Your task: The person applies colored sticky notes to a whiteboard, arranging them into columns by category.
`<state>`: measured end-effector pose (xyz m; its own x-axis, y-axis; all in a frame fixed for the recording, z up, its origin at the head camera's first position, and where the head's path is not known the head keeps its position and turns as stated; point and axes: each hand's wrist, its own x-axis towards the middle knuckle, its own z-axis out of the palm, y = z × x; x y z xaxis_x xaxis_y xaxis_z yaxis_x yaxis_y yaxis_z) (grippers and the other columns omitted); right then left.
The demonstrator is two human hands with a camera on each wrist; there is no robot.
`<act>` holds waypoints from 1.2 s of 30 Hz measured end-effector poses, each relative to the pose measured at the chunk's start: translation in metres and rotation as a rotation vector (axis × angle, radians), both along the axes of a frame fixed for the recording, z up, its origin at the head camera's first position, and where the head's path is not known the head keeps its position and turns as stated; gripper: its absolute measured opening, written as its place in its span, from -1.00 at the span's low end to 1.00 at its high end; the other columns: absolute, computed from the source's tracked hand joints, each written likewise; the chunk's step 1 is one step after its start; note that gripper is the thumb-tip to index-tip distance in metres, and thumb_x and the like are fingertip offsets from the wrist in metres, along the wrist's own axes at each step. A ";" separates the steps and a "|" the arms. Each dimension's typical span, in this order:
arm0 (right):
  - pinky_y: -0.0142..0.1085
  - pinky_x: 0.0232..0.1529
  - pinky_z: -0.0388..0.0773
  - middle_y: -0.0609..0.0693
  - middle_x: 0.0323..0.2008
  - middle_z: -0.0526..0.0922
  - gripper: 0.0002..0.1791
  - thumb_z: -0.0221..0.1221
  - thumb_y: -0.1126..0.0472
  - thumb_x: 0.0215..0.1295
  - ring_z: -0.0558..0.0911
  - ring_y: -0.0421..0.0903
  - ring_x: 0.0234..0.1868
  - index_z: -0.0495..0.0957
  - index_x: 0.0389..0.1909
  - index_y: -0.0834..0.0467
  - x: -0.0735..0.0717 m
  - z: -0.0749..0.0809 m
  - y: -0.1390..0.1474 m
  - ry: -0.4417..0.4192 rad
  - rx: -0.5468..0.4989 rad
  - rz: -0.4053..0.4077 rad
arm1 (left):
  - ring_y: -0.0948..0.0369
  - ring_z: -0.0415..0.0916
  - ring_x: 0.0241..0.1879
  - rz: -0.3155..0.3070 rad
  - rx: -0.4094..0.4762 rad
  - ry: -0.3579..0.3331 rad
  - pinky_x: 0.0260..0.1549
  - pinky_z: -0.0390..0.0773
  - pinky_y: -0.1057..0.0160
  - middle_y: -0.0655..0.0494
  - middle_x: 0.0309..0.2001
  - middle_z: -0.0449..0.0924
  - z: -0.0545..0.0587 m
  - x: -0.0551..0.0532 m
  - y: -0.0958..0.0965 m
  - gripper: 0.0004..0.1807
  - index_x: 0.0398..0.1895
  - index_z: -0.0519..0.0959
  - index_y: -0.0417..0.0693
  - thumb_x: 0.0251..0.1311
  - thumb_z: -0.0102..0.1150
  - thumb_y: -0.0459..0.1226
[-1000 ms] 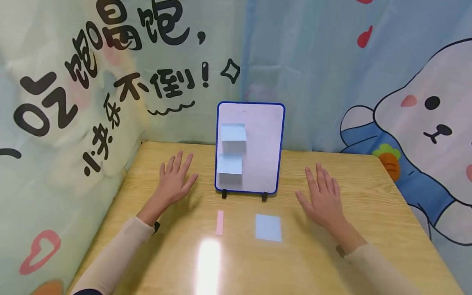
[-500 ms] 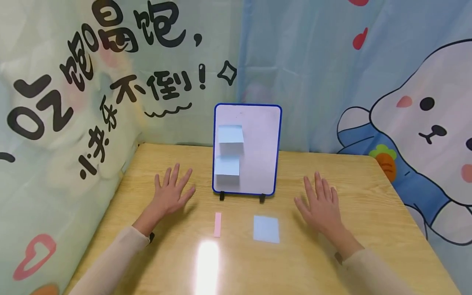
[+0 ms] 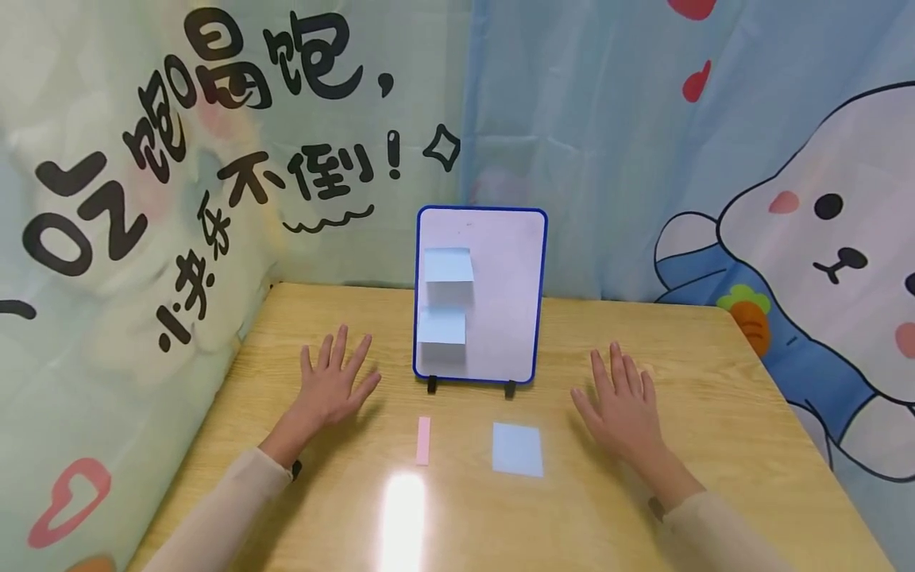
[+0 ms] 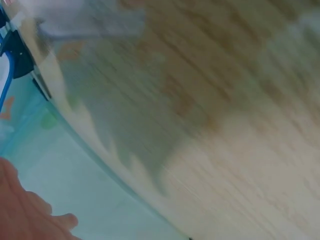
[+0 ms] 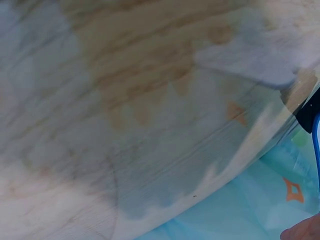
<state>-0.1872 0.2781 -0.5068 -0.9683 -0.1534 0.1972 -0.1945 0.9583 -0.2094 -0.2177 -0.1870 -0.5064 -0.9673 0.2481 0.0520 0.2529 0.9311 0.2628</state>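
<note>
My left hand hovers over the table with its fingers spread, left of a small whiteboard with a blue frame. To the board's right, my right hand is held the same way, fingers straight and holding nothing. Two pale blue sticky notes stick to the board's left half, an upper note and a lower note, their bottom edges lifting. On the table in front lie a narrow pink paper strip and a flat blue square note. The left wrist view catches part of the left hand.
The whiteboard stands on black feet near the back of the wooden table. A printed cloth backdrop with lettering and a cartoon figure rises behind and beside the table. A bright glare lies on the front of the tabletop.
The head view has shifted slightly. Both hands have come a little lower and nearer, the left one more; the board, notes and strip stay in place.
</note>
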 end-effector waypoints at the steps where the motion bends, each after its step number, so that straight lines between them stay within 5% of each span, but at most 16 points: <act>1: 0.35 0.41 -0.22 0.32 0.57 -0.20 -0.15 -0.15 -0.24 0.49 -0.06 0.39 0.51 -0.04 0.55 0.24 0.000 0.000 0.000 0.000 0.000 -0.002 | -0.25 -0.23 0.54 0.003 0.006 0.005 0.34 -0.28 -0.50 -0.18 0.60 -0.31 -0.001 0.001 0.000 -0.22 0.60 -0.08 0.22 0.43 -0.21 0.22; 7: 0.39 0.39 -0.19 0.32 0.57 -0.19 -0.16 -0.11 -0.22 0.48 -0.04 0.40 0.50 0.00 0.54 0.25 0.004 0.003 -0.009 0.013 -0.033 0.005 | -0.27 -0.19 0.53 0.008 0.033 0.018 0.33 -0.22 -0.52 -0.20 0.60 -0.29 -0.001 0.005 0.003 -0.19 0.61 -0.13 0.18 0.43 -0.22 0.23; 17: 0.35 0.37 0.01 0.37 0.51 0.03 -0.22 0.12 -0.09 0.35 0.11 0.33 0.46 0.18 0.46 0.24 0.012 0.021 -0.055 0.105 -0.040 0.138 | -0.26 -0.04 0.50 0.060 0.131 0.095 0.38 -0.11 -0.44 -0.25 0.56 -0.09 0.020 0.014 0.005 -0.18 0.60 -0.08 0.04 0.43 -0.15 0.17; 27: 0.25 0.30 0.31 0.32 0.48 0.15 -0.19 0.04 -0.22 0.39 0.30 0.28 0.39 0.25 0.44 0.27 0.022 0.028 -0.122 0.230 -0.056 0.462 | -0.22 0.17 0.43 -0.043 0.101 0.179 0.34 0.06 -0.43 -0.26 0.50 0.12 0.030 0.031 0.014 -0.24 0.56 0.09 0.00 0.42 -0.08 0.12; 36: 0.10 0.31 0.39 0.28 0.45 0.24 -0.27 0.16 -0.14 0.34 0.34 0.19 0.40 0.36 0.36 0.27 0.028 0.012 -0.177 0.161 0.063 0.638 | -0.18 0.27 0.39 -0.157 0.048 0.195 0.32 0.12 -0.41 -0.19 0.46 0.24 0.014 0.049 0.023 -0.28 0.52 0.19 0.04 0.40 -0.06 0.14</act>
